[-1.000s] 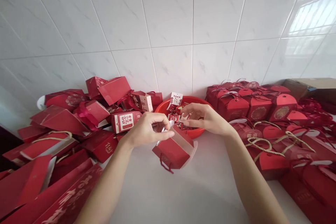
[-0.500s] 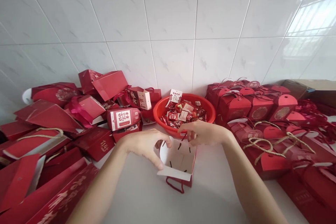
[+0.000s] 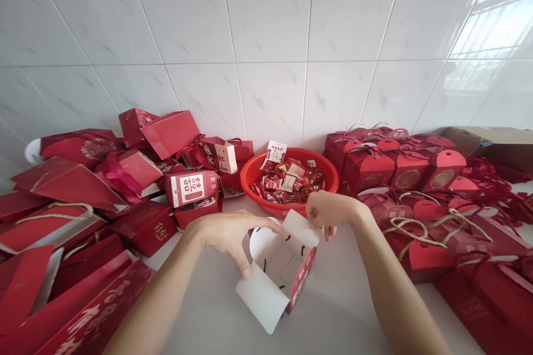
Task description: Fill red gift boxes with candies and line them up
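Observation:
A red paper gift box stands on the table in front of me, its top open and its white inside showing. Dark cord ends poke through the inner walls. My left hand spans the box's left side, thumb by the front flap and fingers over the left rim. At the back right corner, the curled fingers of my right hand meet the edge of the back flap; their tips are partly hidden. Just behind the box sits a red plastic basin of small wrapped sweets.
On the left lies a heap of red gift boxes, some with rope handles. Rows of closed red boxes stand at the right, with a cardboard carton behind them. A tiled wall bounds the table at the back.
The box's front and back flaps have swung further outward, and its printed right side now shows more. My right hand has moved slightly right with its fingers curled; my left stays at the left side.

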`<state>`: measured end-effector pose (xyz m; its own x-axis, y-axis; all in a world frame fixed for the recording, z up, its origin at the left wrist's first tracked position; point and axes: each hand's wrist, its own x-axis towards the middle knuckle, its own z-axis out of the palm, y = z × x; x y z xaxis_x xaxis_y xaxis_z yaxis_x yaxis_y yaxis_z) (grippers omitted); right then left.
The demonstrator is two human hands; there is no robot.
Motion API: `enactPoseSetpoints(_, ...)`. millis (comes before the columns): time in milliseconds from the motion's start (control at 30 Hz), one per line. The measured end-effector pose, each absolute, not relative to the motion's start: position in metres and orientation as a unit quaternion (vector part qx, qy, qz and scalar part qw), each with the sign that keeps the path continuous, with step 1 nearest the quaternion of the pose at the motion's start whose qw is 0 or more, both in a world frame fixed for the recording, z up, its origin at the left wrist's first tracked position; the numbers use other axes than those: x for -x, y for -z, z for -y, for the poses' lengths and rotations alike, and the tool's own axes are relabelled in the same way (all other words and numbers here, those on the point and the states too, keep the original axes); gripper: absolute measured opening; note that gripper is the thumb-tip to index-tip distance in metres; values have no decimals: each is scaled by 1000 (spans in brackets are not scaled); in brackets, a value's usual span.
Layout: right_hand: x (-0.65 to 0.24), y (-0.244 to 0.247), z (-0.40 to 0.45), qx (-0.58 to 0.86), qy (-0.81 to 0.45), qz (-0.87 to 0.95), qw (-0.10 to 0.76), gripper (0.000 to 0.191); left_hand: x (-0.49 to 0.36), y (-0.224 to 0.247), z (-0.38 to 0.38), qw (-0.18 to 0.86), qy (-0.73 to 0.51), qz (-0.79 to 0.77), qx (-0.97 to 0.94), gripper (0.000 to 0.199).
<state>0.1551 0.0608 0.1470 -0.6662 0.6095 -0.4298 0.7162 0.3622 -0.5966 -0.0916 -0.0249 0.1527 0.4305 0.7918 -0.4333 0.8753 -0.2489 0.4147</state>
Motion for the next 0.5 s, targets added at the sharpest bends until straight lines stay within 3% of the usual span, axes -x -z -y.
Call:
enactPoseSetpoints(167, -146, -141, -56, -410, 369, -826, 118, 20, 109, -140, 7, 368, 15, -480, -796, 100)
enactPoseSetpoints(300, -145, -140, -62, -426, 350, -830, 87, 26, 115, -130, -6, 403, -21, -474, -783, 102)
enactPoseSetpoints(400, -159, -148, -68, -380, 355, -854, -3, 28, 115, -132, -4, 412, -18, -475, -777, 103)
enactPoseSetpoints(500, -175, -155, -75, -343, 329, -865, -159, 17, 114, -141, 5, 410, -32, -465, -784, 101)
